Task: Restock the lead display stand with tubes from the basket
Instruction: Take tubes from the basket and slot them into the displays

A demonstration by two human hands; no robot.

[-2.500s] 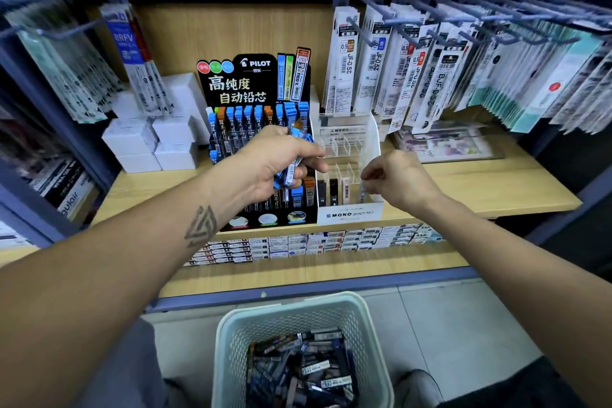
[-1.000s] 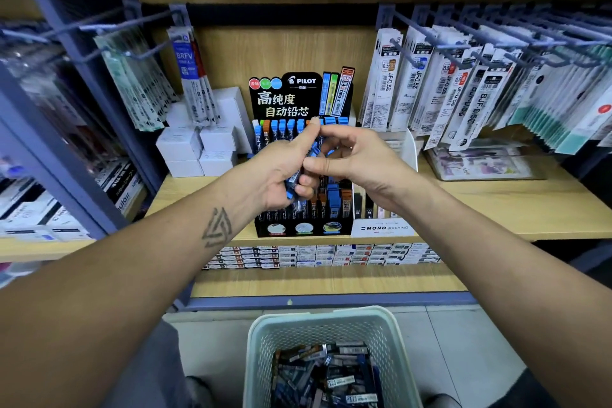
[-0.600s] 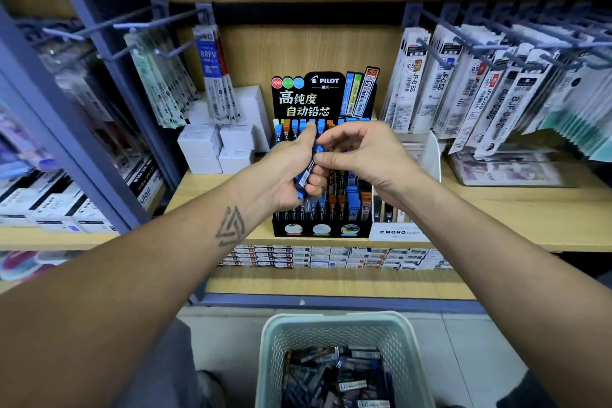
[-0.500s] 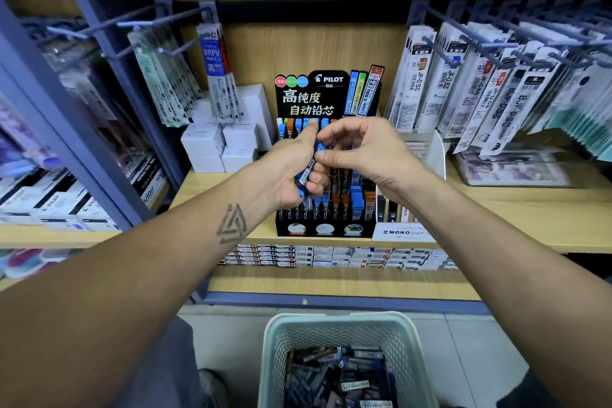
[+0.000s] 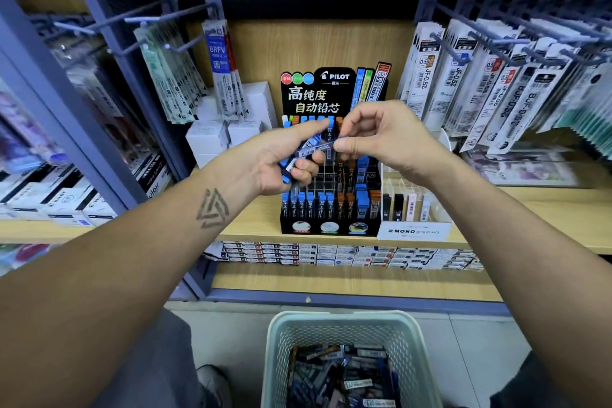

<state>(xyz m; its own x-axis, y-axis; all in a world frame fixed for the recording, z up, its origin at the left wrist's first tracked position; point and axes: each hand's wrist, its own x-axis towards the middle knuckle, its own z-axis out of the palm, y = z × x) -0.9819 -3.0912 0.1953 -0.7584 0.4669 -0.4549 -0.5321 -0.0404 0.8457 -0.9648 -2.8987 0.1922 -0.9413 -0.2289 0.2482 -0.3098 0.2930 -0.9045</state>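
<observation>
The black lead display stand (image 5: 331, 225) stands on the wooden shelf, its rows holding blue- and orange-capped tubes. In front of it my left hand (image 5: 281, 159) grips a small bundle of blue-capped lead tubes (image 5: 288, 172). My right hand (image 5: 381, 139) pinches the end of one lead tube (image 5: 314, 149) that lies across the left fingers, partly drawn from the bundle. Below on the floor, a pale green basket (image 5: 410, 338) holds several more tubes.
A clear Mono lead stand (image 5: 414, 230) sits right of the black one. White boxes (image 5: 207, 142) are stacked to its left. Refill packs hang on hooks (image 5: 480, 76) above right and left. Small boxes line the lower shelf (image 5: 347, 253). My shoe (image 5: 212, 384) is by the basket.
The view has shifted right and up. My right hand came from the Mono stand to the left hand, pinched one tube and has drawn it rightward out of the bundle.
</observation>
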